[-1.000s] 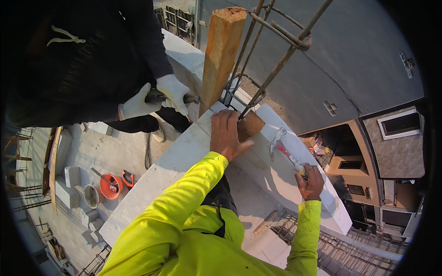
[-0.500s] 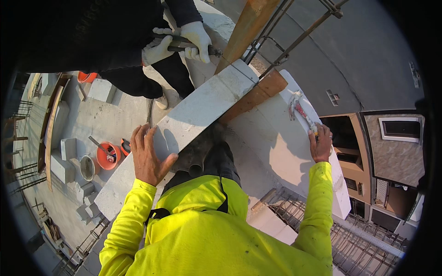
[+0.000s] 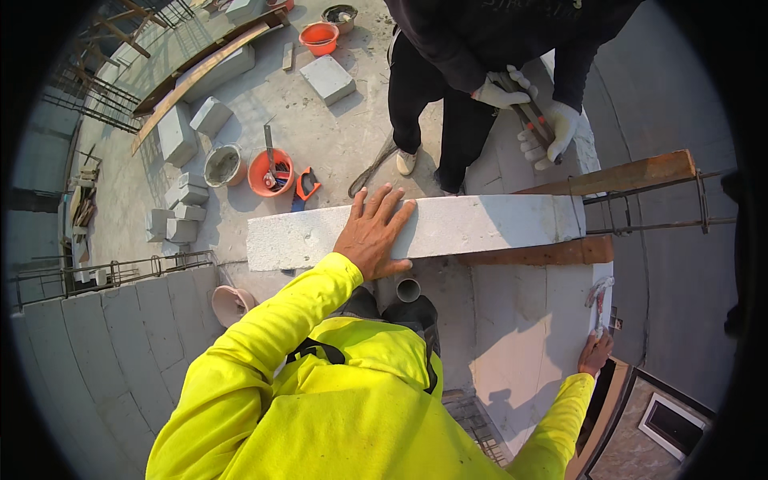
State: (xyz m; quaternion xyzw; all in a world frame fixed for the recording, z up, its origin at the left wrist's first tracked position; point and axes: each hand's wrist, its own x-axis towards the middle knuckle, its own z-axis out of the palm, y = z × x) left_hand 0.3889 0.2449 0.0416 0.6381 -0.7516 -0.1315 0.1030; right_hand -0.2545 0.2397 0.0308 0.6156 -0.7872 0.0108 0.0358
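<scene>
My left hand (image 3: 374,234) lies with spread fingers on the top of a long white block (image 3: 480,224), which stretches crosswise in front of me. My right hand (image 3: 595,354) is closed round the handle of a hammer (image 3: 599,301), smeared white with some red showing. The hammer rests along the top of the pale block wall (image 3: 520,320) on my right. At its right end, the long block sits between two wooden boards, the far board (image 3: 632,174) and the near board (image 3: 552,251). A thin wire or cord crosses the block near that end.
Across the block a co-worker in dark clothes holds a dark long-handled tool (image 3: 528,112) in white gloves. Steel bars (image 3: 672,224) stick out at the right. Orange buckets, a handsaw (image 3: 306,186) and several loose blocks (image 3: 212,118) stand on the floor at left.
The view has swung round, so the long block now runs nearly level across it. My left hand stays spread on the block; my right hand keeps its hold on the hammer.
</scene>
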